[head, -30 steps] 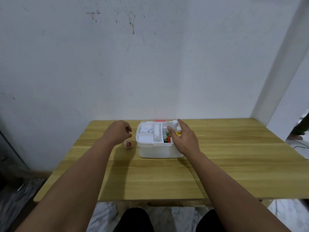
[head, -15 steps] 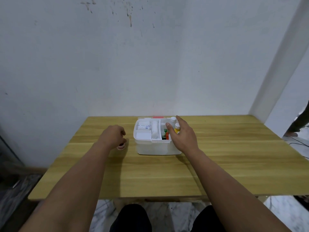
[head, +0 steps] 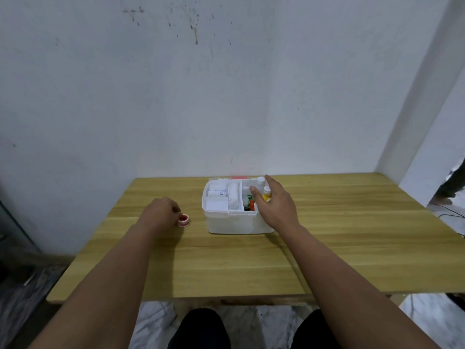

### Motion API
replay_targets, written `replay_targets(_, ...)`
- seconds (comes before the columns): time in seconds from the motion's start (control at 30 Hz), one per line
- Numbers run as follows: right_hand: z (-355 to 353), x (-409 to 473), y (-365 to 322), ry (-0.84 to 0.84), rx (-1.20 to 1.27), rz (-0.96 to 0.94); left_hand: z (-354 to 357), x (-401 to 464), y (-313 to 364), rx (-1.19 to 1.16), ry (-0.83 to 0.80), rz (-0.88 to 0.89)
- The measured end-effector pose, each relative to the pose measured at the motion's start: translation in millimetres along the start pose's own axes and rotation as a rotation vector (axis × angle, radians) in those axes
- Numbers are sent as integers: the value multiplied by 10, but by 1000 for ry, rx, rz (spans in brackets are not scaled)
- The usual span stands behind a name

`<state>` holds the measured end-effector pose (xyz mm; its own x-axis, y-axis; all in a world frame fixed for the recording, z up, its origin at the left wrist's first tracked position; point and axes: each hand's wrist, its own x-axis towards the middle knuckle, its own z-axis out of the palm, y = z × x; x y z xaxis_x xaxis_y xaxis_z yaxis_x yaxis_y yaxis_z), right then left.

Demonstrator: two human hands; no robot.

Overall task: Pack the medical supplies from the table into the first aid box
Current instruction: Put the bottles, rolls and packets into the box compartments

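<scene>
The white first aid box (head: 236, 224) stands open on the wooden table (head: 352, 243). Its left compartments hold a white printed pack (head: 216, 193) and a gauze roll (head: 234, 197). The right compartment holds green and red items, partly hidden. My right hand (head: 276, 210) reaches over that compartment, thumb and fingers around a small yellow bottle (head: 266, 195). A white-capped bottle (head: 261, 180) stands just behind it. Left of the box, a small red-and-white tape roll (head: 184, 220) rests on the table. The curled fingertips of my left hand (head: 161, 215) grip its left side.
The table's back edge meets a white wall. A red strip (head: 238, 177) shows behind the box. At the far right edge a person's leg and foot (head: 450, 190) stand on the floor, with a cable nearby. My knees show below the table's front edge.
My left hand has come down onto the tape roll, which has shifted slightly left, away from the box. My right hand has stayed at the yellow bottle in the box.
</scene>
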<state>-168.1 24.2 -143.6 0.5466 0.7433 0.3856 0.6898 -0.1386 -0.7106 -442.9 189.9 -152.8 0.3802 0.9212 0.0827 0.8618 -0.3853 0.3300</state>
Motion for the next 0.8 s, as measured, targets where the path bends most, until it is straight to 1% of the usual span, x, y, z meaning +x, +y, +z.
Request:
replay_targets(0.13,4,-1,-10,-2,-5,2,-8,-44,-22,-42,-10,34)
replay_targets(0.27,10,2,-2,2,-8,5,-80,-94,-12,-75,-134,110)
replay_targets(0.33,12,3,5,3,-8,2,-86,-130,1,-73,-158,140)
replay_targets(0.47,9,7,4,1,-9,-2,-72,-165,25,20,-148,205)
replay_targets(0.6,3,-2,-9,5,-8,2,-40,-157,21,89,-117,215)
replay_targets(0.8,-5,-5,-12,4,14,-1,-118,-88,49,79,-82,199)
